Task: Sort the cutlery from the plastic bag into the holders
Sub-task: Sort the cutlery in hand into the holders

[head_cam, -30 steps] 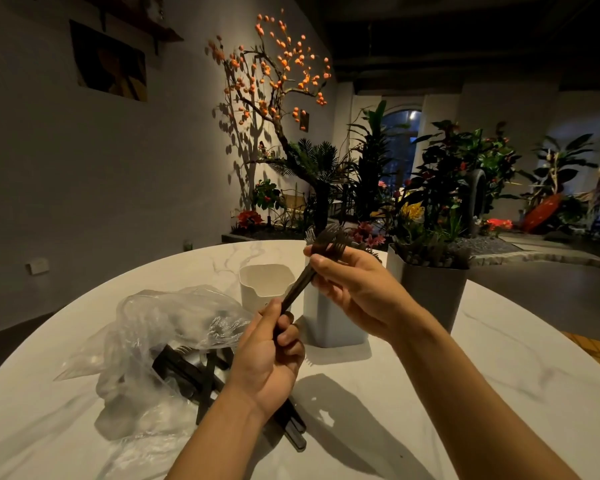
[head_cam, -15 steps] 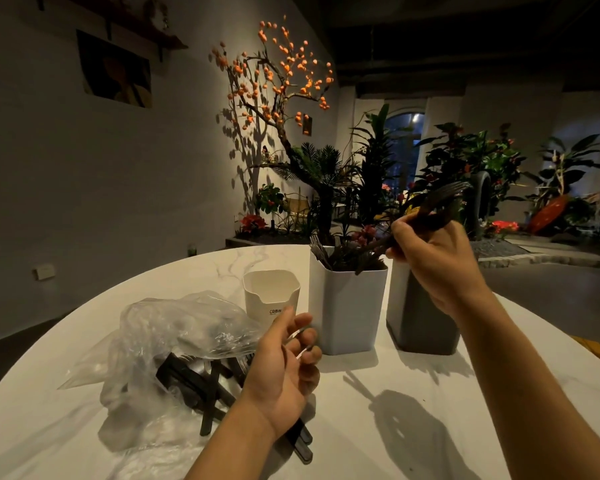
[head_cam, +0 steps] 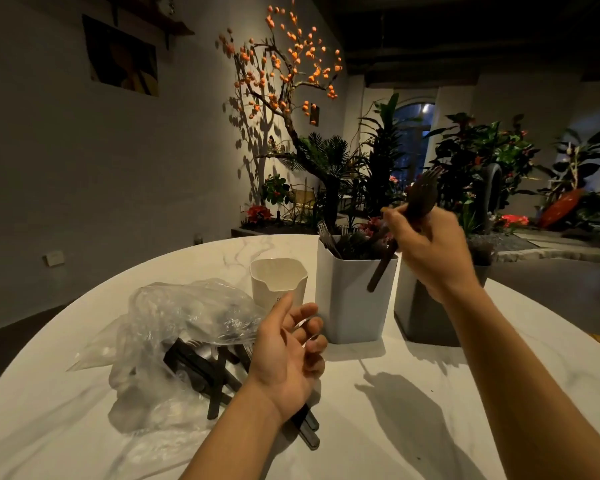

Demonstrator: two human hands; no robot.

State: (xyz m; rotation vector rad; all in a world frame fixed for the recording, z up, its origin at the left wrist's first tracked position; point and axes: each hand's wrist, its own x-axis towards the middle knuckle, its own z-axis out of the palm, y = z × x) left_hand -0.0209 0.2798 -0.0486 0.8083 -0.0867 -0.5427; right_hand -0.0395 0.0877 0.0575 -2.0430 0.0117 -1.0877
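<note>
Over marble table (head_cam: 378,427): R hand (head_cam: 430,251) raised w/ forks (head_cam: 420,202), L hand (head_cam: 288,355) slack.

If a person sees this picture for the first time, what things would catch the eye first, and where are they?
Probably the right hand, raised above the white holder at table centre and gripping dark forks. Next, the lit tree with orange fruits against the back wall. Then the crumpled plastic bag at the left, dark cutlery handles spilling out beside the open left hand.

Dark forks (head_cam: 420,202) held tines-up at centre right, above the white holder (head_cam: 354,299) already holding forks; the clear bag (head_cam: 174,327) of black cutlery (head_cam: 201,368) lies lower left.
</note>
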